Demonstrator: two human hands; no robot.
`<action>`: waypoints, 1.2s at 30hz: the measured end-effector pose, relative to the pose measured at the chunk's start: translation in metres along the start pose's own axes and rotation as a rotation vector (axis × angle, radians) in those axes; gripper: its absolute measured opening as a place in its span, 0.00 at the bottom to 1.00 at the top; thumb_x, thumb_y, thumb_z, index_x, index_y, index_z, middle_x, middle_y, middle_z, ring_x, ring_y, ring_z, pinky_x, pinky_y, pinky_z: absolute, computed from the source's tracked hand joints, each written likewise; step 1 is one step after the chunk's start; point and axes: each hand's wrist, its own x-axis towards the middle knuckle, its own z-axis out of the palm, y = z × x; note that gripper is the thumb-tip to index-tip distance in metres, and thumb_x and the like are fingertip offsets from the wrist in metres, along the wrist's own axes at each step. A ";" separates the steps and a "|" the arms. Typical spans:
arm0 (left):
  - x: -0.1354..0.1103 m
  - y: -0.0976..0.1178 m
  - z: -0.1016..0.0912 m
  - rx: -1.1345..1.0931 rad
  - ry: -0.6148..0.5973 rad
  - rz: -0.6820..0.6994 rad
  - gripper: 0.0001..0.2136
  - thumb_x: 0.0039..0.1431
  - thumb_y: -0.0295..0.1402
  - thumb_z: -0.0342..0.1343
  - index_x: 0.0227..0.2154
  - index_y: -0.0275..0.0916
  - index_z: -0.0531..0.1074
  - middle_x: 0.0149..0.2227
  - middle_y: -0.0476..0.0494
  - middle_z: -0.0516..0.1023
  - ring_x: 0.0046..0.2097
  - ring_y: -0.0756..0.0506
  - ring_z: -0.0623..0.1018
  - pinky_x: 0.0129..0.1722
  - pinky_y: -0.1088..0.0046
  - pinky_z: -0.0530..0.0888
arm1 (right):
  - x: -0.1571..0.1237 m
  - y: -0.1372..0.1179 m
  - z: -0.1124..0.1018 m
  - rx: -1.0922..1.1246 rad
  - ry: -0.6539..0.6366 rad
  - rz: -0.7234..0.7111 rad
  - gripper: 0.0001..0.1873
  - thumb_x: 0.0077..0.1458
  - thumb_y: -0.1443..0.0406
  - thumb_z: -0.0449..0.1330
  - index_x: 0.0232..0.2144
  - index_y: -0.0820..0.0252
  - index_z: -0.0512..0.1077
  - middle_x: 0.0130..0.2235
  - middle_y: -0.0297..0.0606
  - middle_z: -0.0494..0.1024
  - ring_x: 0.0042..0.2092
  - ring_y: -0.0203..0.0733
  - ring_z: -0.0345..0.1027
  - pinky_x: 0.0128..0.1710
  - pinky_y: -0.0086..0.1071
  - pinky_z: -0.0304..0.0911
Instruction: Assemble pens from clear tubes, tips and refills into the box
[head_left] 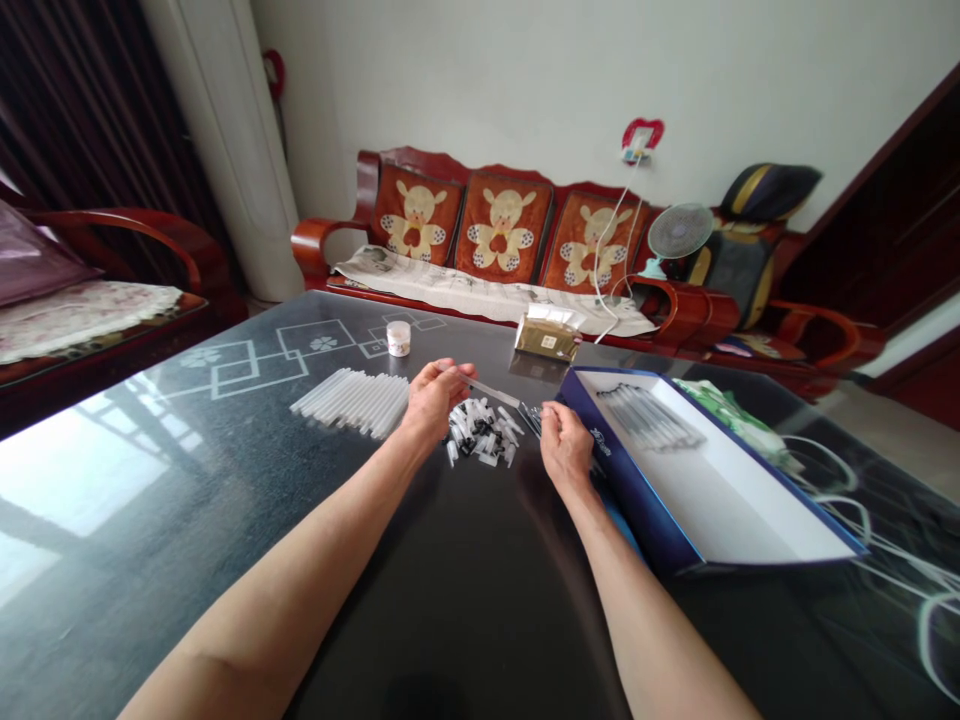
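Note:
My left hand (435, 398) is closed round one clear plastic tube (491, 391), which points right, above a small heap of white and black caps (480, 432). My right hand (566, 447) rests curled beside the heap, at the near-left corner of a blue-edged box lid (679, 545); its fingers pinch something small I cannot make out. A row of several clear tubes (352, 402) lies left of my left hand. Inside the box lie more assembled tubes (649, 420).
On the dark glossy table (450, 600) stand a small white jar (398, 338) and a gold tissue pack (547, 336) further back. Green-printed plastic bags (739, 420) lie right of the box. A red wooden sofa (495, 235) and a small fan (679, 235) are behind.

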 end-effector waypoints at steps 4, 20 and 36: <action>-0.007 -0.011 0.004 -0.041 -0.043 -0.034 0.17 0.42 0.33 0.63 0.33 0.40 0.62 0.35 0.46 0.80 0.37 0.48 0.80 0.34 0.75 0.72 | -0.003 -0.023 0.013 0.584 -0.133 0.466 0.20 0.51 0.48 0.57 0.32 0.58 0.73 0.29 0.39 0.79 0.28 0.40 0.70 0.20 0.29 0.59; -0.026 -0.014 0.001 1.782 -0.519 0.576 0.14 0.64 0.38 0.45 0.41 0.39 0.74 0.37 0.38 0.78 0.38 0.42 0.78 0.39 0.68 0.71 | 0.003 -0.024 0.007 0.956 0.063 0.586 0.17 0.40 0.61 0.67 0.36 0.59 0.75 0.30 0.32 0.78 0.29 0.32 0.69 0.23 0.22 0.61; -0.031 -0.032 0.003 1.747 -0.292 0.606 0.12 0.65 0.34 0.44 0.42 0.39 0.72 0.38 0.42 0.74 0.38 0.45 0.75 0.34 0.73 0.68 | -0.007 -0.040 0.016 1.137 -0.119 0.764 0.15 0.46 0.55 0.67 0.31 0.59 0.72 0.29 0.33 0.78 0.30 0.35 0.73 0.26 0.26 0.68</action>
